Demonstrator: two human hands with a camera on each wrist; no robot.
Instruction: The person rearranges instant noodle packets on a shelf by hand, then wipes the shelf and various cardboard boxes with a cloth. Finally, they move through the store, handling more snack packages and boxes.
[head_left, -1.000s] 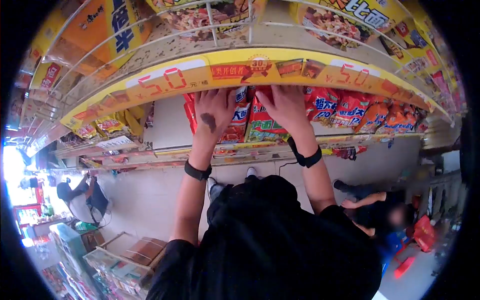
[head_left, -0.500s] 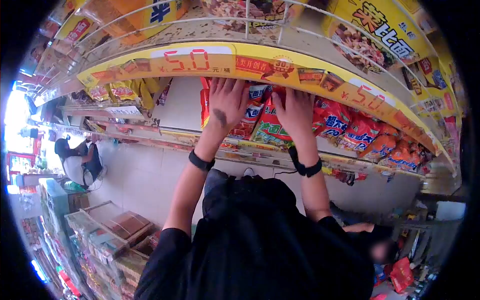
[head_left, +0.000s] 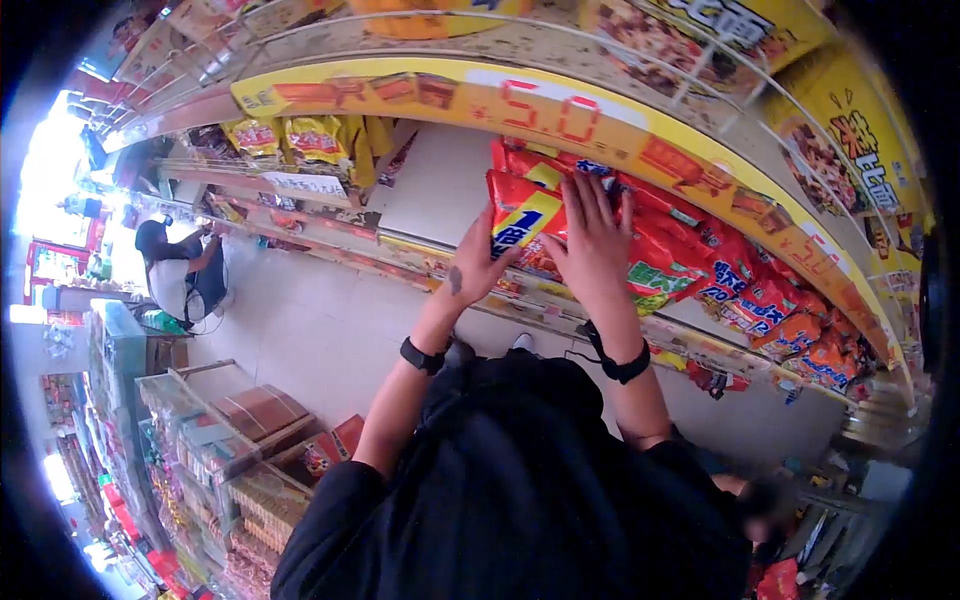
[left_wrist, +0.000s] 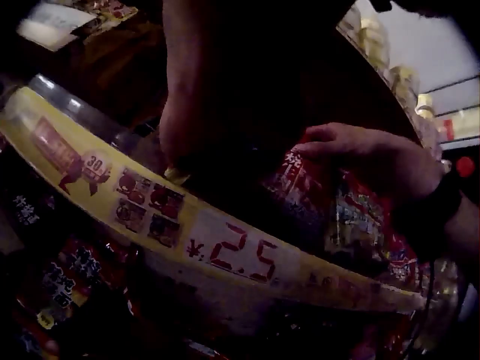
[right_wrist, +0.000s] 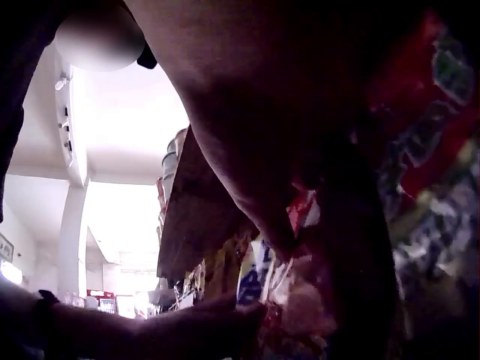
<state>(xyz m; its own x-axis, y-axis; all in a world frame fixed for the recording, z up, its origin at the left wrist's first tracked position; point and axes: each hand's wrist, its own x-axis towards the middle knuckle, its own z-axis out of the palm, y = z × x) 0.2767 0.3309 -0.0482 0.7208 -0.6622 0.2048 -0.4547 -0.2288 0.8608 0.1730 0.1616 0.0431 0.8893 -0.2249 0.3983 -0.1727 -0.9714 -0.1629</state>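
Note:
A red instant noodle packet (head_left: 523, 212) with a yellow band stands tilted at the left end of a row of similar packets on the shelf. My left hand (head_left: 478, 258) holds its left side, thumb across the front. Over its right side lies my right hand (head_left: 592, 240), fingers straight and pointing toward the back of the shelf. A red packet with green print (head_left: 660, 272) is just right of that hand. In the left wrist view my right hand (left_wrist: 367, 154) rests at the top of a red packet (left_wrist: 296, 184). The right wrist view is dark, with the packet (right_wrist: 256, 270) partly hidden.
A yellow price strip (head_left: 640, 150) curves close above my hands, below a wire-railed shelf of noodle boxes. More red and orange packets (head_left: 790, 320) line the right. Yellow packets (head_left: 320, 140) sit left. Behind are stacked cartons (head_left: 260, 412) and a person (head_left: 180, 270).
The view has swung, shifting the shelf rightward. My left hand has moved from lying over the packets to the side of the red packet, which now shows its front. The right hand has moved onto it.

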